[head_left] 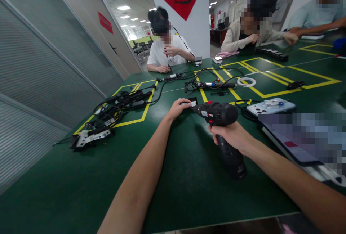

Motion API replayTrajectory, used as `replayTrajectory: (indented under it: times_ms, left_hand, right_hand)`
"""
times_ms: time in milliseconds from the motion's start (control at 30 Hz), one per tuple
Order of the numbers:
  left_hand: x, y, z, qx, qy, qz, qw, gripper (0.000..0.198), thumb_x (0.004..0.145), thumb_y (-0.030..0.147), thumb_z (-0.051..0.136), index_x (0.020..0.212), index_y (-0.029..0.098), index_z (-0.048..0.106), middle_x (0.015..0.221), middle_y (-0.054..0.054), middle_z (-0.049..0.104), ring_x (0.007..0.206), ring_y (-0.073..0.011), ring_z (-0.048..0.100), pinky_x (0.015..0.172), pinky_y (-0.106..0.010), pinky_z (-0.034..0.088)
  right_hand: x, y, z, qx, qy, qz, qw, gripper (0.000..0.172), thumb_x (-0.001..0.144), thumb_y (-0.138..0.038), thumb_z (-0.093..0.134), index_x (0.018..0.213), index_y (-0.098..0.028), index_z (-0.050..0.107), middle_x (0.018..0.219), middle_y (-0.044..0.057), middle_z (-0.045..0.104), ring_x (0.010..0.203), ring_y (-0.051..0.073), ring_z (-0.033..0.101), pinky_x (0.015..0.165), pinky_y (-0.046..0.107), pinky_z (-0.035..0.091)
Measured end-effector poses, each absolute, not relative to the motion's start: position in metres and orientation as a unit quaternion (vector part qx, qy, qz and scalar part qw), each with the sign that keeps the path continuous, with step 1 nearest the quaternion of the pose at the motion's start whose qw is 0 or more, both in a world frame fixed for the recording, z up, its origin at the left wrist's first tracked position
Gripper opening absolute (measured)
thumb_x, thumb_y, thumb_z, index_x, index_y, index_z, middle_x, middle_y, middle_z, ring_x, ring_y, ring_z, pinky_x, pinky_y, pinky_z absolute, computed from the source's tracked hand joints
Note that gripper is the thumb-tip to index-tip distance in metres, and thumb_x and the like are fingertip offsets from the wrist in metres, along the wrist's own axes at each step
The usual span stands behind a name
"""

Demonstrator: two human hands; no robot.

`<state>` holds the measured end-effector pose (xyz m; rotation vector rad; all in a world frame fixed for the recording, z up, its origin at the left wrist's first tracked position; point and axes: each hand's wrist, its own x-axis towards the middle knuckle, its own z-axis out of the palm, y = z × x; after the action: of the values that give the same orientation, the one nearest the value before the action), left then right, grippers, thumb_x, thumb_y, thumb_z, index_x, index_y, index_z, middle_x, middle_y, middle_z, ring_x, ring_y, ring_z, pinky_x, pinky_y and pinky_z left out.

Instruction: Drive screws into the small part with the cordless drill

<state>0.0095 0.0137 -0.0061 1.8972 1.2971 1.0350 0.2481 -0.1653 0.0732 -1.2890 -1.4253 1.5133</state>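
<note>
My right hand [232, 136] is closed round the grip of a black cordless screwdriver [220, 115] with a red trim, its nose pointing left. The tool's tip meets a small black part [192, 102] with a pale label lying on the green table [81, 183]. My left hand [178, 107] pinches that part at its left edge, fingers curled on it. Both forearms reach in from the bottom of the view.
A heap of black cables and adapters [116, 108] lies left inside yellow tape lines. More cables and a pen-like tool [216, 84] lie behind, with a white ring [246, 82]. A phone [270, 106] and a blurred tablet [300, 136] sit right. Three people sit at the far side.
</note>
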Motion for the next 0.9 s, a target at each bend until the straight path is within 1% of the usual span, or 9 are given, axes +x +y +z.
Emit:
replayTrajectory:
  times_ms: [133, 333, 467, 633, 900]
  left_hand:
    - [0.0091, 0.0133, -0.0058, 0.72, 0.488, 0.389, 0.304, 0.031, 0.072, 0.04, 0.063, 0.096, 0.021, 0.07, 0.107, -0.005, 0.064, 0.106, -0.0223, 0.055, 0.097, -0.036, 0.04]
    - [0.0094, 0.013, -0.0056, 0.717, 0.492, 0.388, 0.305, 0.031, 0.072, 0.041, 0.064, 0.095, 0.022, 0.07, 0.107, -0.005, 0.064, 0.106, -0.0224, 0.055, 0.097, -0.036, 0.04]
    - [0.0102, 0.0126, -0.005, 0.714, 0.494, 0.388, 0.31, 0.03, 0.072, 0.041, 0.064, 0.095, 0.022, 0.07, 0.106, -0.005, 0.064, 0.105, -0.0224, 0.055, 0.096, -0.036, 0.04]
    - [0.0104, 0.0121, -0.0043, 0.71, 0.498, 0.388, 0.312, 0.03, 0.072, 0.04, 0.064, 0.094, 0.022, 0.07, 0.107, -0.005, 0.064, 0.105, -0.0226, 0.055, 0.096, -0.036, 0.04]
    - [0.01, 0.0129, -0.0049, 0.718, 0.487, 0.393, 0.305, 0.028, 0.072, 0.04, 0.064, 0.093, 0.022, 0.071, 0.104, -0.005, 0.065, 0.104, -0.0227, 0.055, 0.098, -0.037, 0.039]
  right_hand:
    - [0.2482, -0.1654, 0.073, -0.487, -0.554, 0.58, 0.347, 0.008, 0.069, -0.021, 0.058, 0.075, -0.015, 0.06, 0.05, 0.001, 0.058, 0.046, 0.013, 0.052, 0.048, 0.025, 0.037]
    - [0.2491, -0.1643, 0.0704, -0.479, -0.547, 0.59, 0.35, 0.005, 0.069, -0.02, 0.058, 0.072, -0.016, 0.059, 0.05, 0.001, 0.058, 0.047, 0.013, 0.054, 0.048, 0.025, 0.039]
    - [0.2495, -0.164, 0.0707, -0.485, -0.547, 0.591, 0.342, 0.005, 0.068, -0.02, 0.057, 0.072, -0.017, 0.059, 0.049, 0.001, 0.057, 0.046, 0.013, 0.053, 0.047, 0.025, 0.038]
    - [0.2486, -0.1646, 0.0722, -0.484, -0.54, 0.591, 0.353, 0.006, 0.068, -0.02, 0.058, 0.072, -0.017, 0.059, 0.05, 0.0, 0.056, 0.046, 0.013, 0.052, 0.047, 0.025, 0.038]
    - [0.2475, -0.1657, 0.0743, -0.494, -0.543, 0.586, 0.344, 0.006, 0.068, -0.021, 0.058, 0.072, -0.016, 0.059, 0.049, 0.0, 0.056, 0.046, 0.013, 0.052, 0.047, 0.025, 0.036]
